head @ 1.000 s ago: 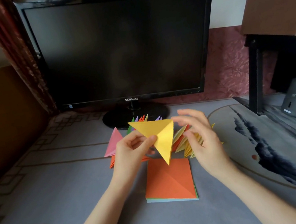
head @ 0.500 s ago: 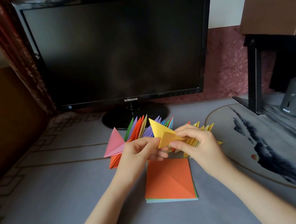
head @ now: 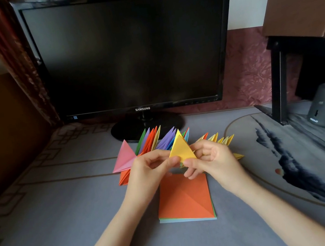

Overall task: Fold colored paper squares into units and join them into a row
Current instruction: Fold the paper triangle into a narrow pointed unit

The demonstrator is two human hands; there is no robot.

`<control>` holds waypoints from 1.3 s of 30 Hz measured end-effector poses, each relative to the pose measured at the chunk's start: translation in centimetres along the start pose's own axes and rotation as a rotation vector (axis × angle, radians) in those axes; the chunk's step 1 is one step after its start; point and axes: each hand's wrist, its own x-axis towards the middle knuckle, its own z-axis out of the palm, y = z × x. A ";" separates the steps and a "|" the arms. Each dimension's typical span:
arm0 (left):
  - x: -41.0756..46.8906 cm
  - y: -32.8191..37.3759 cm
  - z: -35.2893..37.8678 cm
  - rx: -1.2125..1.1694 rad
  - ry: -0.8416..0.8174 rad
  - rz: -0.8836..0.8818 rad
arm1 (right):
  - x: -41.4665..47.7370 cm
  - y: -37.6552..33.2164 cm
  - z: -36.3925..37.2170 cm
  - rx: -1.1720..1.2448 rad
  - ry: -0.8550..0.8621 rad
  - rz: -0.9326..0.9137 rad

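Mid-join: pinching a folded yellow triangular unit [head: 181, 148], apex up, above the table.

Gripping its lower left corner with left hand [head: 150, 171], thumb and curled fingers closed on the paper; pinching the lower right edge with right hand [head: 212, 158], fingers likewise curled round it. Held at 12 o'clock of the orange-topped stack of paper squares [head: 185, 200], just in front of the fanned row of joined units [head: 151, 140], pink at 9 o'clock, yellow at 3. Judged folded and ready, not yet slotted in. Next probably calls for opening a pocket, lining flaps with a unit in the row, sliding in without crushing creases. Cannot tell where in the row.
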 end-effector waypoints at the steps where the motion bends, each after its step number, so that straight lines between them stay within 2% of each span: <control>1: 0.0 0.0 0.0 -0.001 0.005 0.000 | 0.0 0.0 0.0 -0.010 -0.009 0.009; 7: 0.1 0.2 0.2 -0.090 0.029 -0.059 | 0.1 -0.1 0.0 0.002 -0.025 0.024; 19: -0.1 0.4 0.3 -0.044 0.010 -0.011 | -0.4 -0.6 0.1 -0.023 -0.120 0.158; 29: 0.1 0.5 0.0 -0.168 0.082 -0.055 | -0.7 -0.6 0.6 0.050 -0.271 0.101; 34: 0.2 0.4 -0.2 -0.177 0.118 -0.051 | -0.8 -0.5 0.4 0.014 -0.358 0.082; 36: 0.4 0.3 -0.4 -0.147 0.101 -0.031 | -0.8 -0.9 0.3 -0.046 -0.319 0.067; 39: 0.2 0.4 -0.3 -0.070 0.036 -0.010 | -0.7 -1.6 0.1 -0.099 -0.135 0.010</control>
